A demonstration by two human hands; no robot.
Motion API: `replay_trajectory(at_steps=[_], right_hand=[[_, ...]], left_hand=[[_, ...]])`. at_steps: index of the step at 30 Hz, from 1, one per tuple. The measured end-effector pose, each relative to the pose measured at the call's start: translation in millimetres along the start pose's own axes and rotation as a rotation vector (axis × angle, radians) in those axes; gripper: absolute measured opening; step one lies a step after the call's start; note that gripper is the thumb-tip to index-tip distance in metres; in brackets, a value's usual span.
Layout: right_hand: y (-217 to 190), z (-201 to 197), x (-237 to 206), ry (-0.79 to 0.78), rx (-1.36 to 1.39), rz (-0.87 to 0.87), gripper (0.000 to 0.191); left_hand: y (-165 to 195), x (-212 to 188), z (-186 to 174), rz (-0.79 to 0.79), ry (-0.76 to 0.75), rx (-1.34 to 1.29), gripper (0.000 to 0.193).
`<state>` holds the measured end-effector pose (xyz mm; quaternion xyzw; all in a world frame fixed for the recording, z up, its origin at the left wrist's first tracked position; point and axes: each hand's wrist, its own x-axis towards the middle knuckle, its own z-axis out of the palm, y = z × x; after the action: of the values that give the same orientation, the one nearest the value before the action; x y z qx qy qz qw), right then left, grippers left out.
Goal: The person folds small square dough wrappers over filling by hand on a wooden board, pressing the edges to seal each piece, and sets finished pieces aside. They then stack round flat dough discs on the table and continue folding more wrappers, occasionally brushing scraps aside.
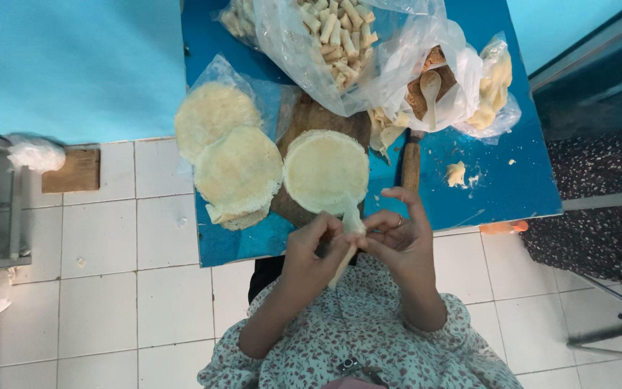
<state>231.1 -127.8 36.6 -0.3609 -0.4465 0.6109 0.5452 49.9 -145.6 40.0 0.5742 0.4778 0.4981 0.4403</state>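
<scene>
Rolling looked to be the step in hand: seen from the head camera, the left hand (312, 253) and the right hand (399, 241) were both closed on a thin rolled wrapper (348, 243), pinched between fingertips just off the near edge of the blue table (484, 180). By my judgement the roll needed tightening along its length before it was set down. A flat wrapper (326, 171) lay on the wooden board (311, 115) near that edge, two wrapper stacks (235, 173) towards the left edge. A bag of finished rolls (336, 36) crowded the far edge; open room remained at the near right corner.
</scene>
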Motion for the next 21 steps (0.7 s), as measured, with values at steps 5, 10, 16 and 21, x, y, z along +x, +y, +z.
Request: replay_trajectory(at_steps=[5, 10, 16, 21], right_hand=[[-5.6, -2.4, 2.6, 0.042, 0.096, 0.010, 0.065], [-5.3, 2.6, -3.5, -0.087, -0.062, -0.037, 0.076], [-1.1, -6.4, -8.0, 0.009, -0.121, -0.032, 0.072], [4.0, -14.1, -5.0, 0.058, 0.017, -0.048, 0.063]], left_hand=[[-2.6, -1.2, -2.9, -0.016, 0.120, -0.073, 0.018], [10.3, -6.4, 1.0, 0.031, 0.003, -0.022, 0.029], [6.8, -10.3, -0.4, -0.016, -0.051, -0.010, 0.024], [-21.3, -13.5, 2.5, -0.035, 0.087, -0.438, 0.024]])
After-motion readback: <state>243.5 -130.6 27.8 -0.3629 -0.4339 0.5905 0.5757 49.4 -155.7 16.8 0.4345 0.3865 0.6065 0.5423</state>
